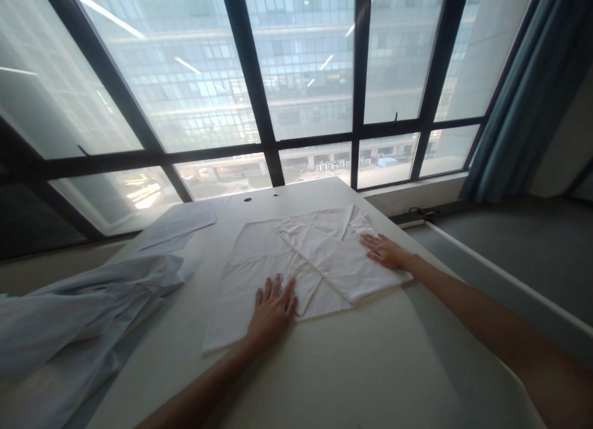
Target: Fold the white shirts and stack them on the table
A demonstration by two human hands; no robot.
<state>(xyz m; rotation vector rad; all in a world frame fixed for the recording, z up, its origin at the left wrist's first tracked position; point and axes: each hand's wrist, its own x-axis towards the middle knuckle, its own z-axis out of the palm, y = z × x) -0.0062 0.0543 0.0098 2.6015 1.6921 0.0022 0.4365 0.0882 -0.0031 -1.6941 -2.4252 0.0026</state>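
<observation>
A white cloth garment (259, 244), partly folded over itself, lies flat on the white table (352, 367). Diagonal folds and creases cross its middle and right part. My left hand (272, 308) rests on its near edge, palm down with the fingers spread. On the right part of the cloth my right hand (383, 251) lies flat, fingers stretched out toward the left. Neither hand grips the fabric. What kind of garment it is, I cannot tell.
A crumpled pale cloth (92, 324) hangs over the table's left side. Thin white sheets (180, 222) lie at the back left. Large framed windows (301, 65) stand behind the table. A blue-grey curtain (523, 108) hangs at the right, with dark cables (424, 214) on the floor.
</observation>
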